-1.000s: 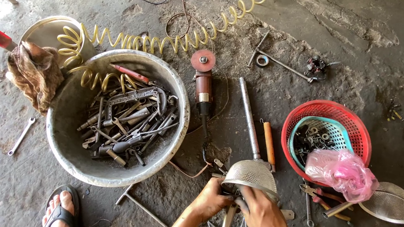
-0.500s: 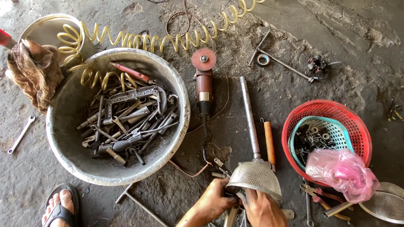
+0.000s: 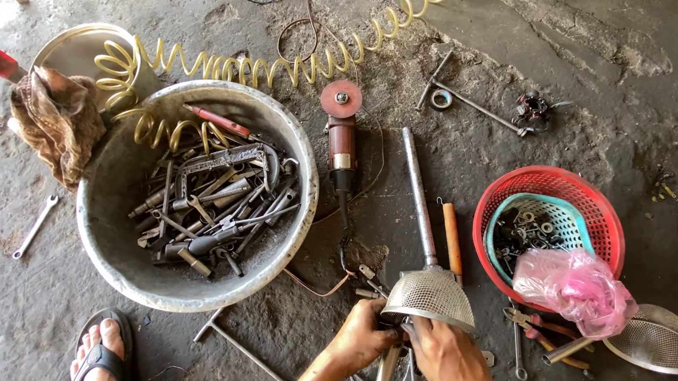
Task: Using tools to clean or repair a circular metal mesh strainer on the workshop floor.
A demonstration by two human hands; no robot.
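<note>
Hands meet low in the view over a heap of small tools on the dirty floor (image 3: 452,76): the left hand (image 3: 363,338) is curled shut around the lower edge of a cone-shaped metal strainer (image 3: 431,296), and the right hand (image 3: 446,355) is closed beside it, its fingers bent over the same rim and the tool handles beneath — exactly which it pinches I cannot tell. The strainer sits mesh-up just below a long steel rod (image 3: 420,197) and an orange-handled tool (image 3: 451,240), with pliers (image 3: 539,323) near on the right. Thin mesh of this kind probably dents easily, so a grip on the solid rim, both hands sharing the load, looks wisest. Loose handles underneath could snag — lifting straight and slowly would keep them from dragging. The big basin of wrenches (image 3: 197,195) and red basket (image 3: 556,188) lie well apart.
</note>
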